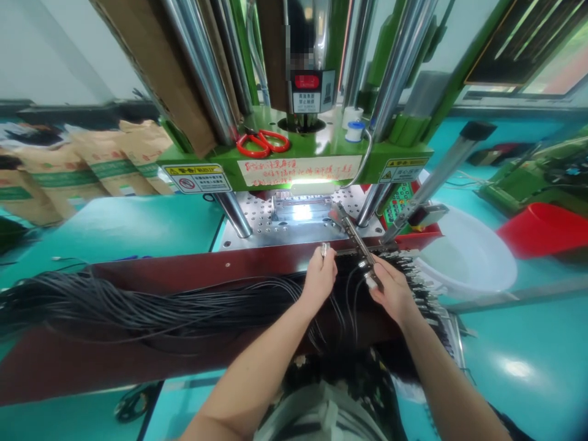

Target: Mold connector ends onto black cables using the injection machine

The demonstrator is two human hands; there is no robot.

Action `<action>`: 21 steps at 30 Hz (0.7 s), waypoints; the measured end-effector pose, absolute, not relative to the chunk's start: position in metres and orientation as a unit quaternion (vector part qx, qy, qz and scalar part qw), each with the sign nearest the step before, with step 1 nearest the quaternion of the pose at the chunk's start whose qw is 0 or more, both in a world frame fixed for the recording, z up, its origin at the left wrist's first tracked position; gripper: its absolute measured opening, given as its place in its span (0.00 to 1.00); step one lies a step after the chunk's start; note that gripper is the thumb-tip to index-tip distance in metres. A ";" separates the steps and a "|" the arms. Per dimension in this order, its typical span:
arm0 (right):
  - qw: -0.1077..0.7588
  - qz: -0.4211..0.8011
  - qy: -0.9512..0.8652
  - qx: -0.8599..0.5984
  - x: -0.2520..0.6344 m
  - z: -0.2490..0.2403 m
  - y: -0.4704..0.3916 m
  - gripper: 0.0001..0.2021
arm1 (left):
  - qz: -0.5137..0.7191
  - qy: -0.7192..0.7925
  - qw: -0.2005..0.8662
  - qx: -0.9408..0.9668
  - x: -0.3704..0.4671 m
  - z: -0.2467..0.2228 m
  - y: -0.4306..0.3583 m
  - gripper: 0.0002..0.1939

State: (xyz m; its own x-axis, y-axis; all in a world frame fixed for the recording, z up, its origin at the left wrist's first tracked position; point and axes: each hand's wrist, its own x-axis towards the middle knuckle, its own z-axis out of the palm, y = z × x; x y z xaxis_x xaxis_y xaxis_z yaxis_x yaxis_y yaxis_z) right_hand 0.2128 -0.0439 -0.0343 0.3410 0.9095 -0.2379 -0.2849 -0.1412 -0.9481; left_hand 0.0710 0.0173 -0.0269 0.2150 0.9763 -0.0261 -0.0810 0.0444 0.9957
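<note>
My right hand (392,293) is wrapped round the near end of a long metal bar (357,239), which points up and left toward the machine. Close by on the left, my left hand (320,274) pinches a small shiny metal piece (325,248). A thick bundle of black cables (184,306) lies along the dark red bench (151,269), and several strands run under both hands. Beyond the hands, a lit metal mold block (302,211) sits on the steel plate (257,231) with holes, beneath the green press.
Red-handled scissors (263,144) and a white-and-blue spool (355,131) rest on the green press ledge (321,147). A control panel (397,205), white basin (468,251) and red tub (546,229) are at the right. Steel posts flank the plate. Paper sacks (101,159) stand at the left.
</note>
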 end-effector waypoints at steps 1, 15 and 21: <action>0.589 0.509 -0.283 -0.560 0.213 -0.034 -0.044 0.23 | 0.446 0.427 0.582 0.529 0.071 -0.028 0.017 0.13; 0.494 0.496 -0.387 -0.600 0.213 -0.024 -0.045 0.26 | 0.392 0.376 0.577 0.610 0.067 -0.032 0.019 0.13; 0.464 0.466 -0.450 -0.604 0.215 -0.026 -0.049 0.25 | 0.394 0.363 0.584 0.610 0.064 -0.036 0.019 0.14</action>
